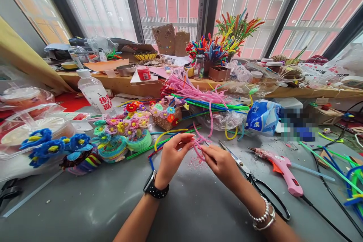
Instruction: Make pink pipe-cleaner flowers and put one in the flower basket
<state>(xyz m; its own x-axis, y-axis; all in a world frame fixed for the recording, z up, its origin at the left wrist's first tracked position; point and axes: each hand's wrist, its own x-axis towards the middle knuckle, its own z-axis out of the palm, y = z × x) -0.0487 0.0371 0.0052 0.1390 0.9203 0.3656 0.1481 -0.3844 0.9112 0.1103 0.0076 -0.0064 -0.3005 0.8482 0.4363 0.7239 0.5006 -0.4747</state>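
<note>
Above the grey table, both hands meet at a pink fuzzy pipe cleaner [199, 155] bent into loops. My left hand [172, 155] pinches its left side between thumb and fingertips. My right hand [219, 162] is closed on its right side; a small shiny tip shows by those fingers, too small to name. Pink fluff [195, 163] lies scattered on the table just below. Large black-handled scissors [240, 163] rest partly behind my right forearm, blades pointing away. Right of them lies a pink hot glue gun [282, 170] with its cord trailing toward the front.
Pipe-cleaner flower pots [112, 149] and a water bottle [92, 92] stand on the left. Behind the hands lies a heap of pink pipe cleaners [190, 87]. A blue plastic pack [262, 117] sits back right, and coiled green and blue stems [354, 183] lie far right.
</note>
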